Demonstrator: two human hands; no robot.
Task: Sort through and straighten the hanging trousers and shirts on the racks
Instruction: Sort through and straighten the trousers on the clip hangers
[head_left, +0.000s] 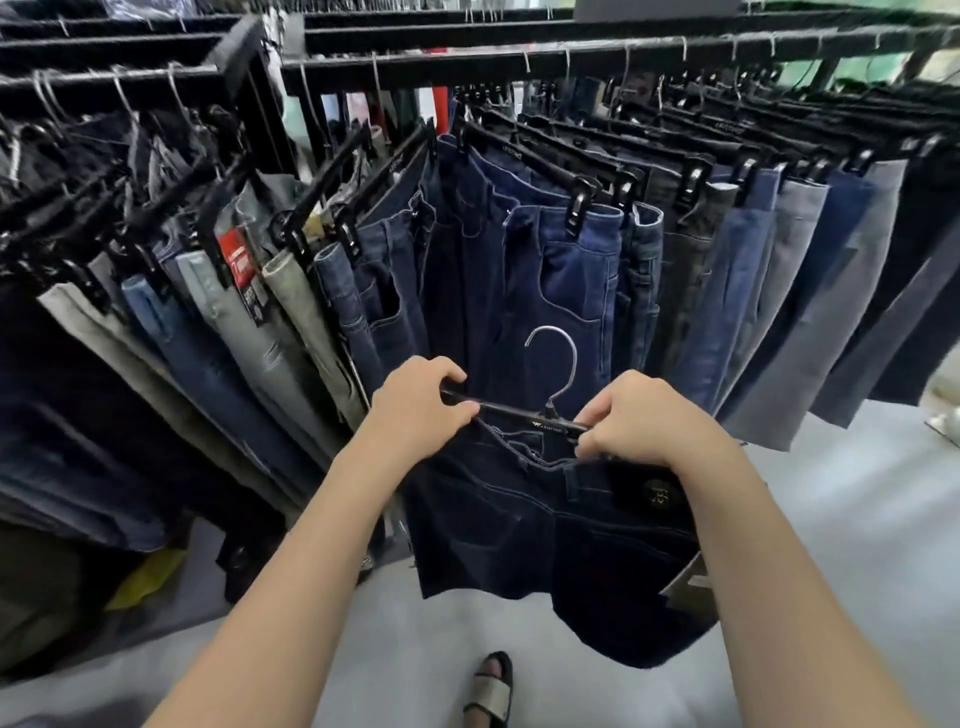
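Black metal rails (571, 57) crowded with clipped jeans and trousers (566, 260) fill the background above a pale grey floor (831, 519). I hold a pair of dark navy denim trousers (545, 519) off the rack, in front of and below the hanging row, on a black plastic clip hanger (524, 415) whose silver wire hook (573, 364) points up, free of any rail. My left hand (421, 405) curls round the hanger's left end; my right hand (644, 421) pinches the right end together with the waistband. Risk: the waistband sags between my hands, so a loosened clip could drop the trousers to the floor.
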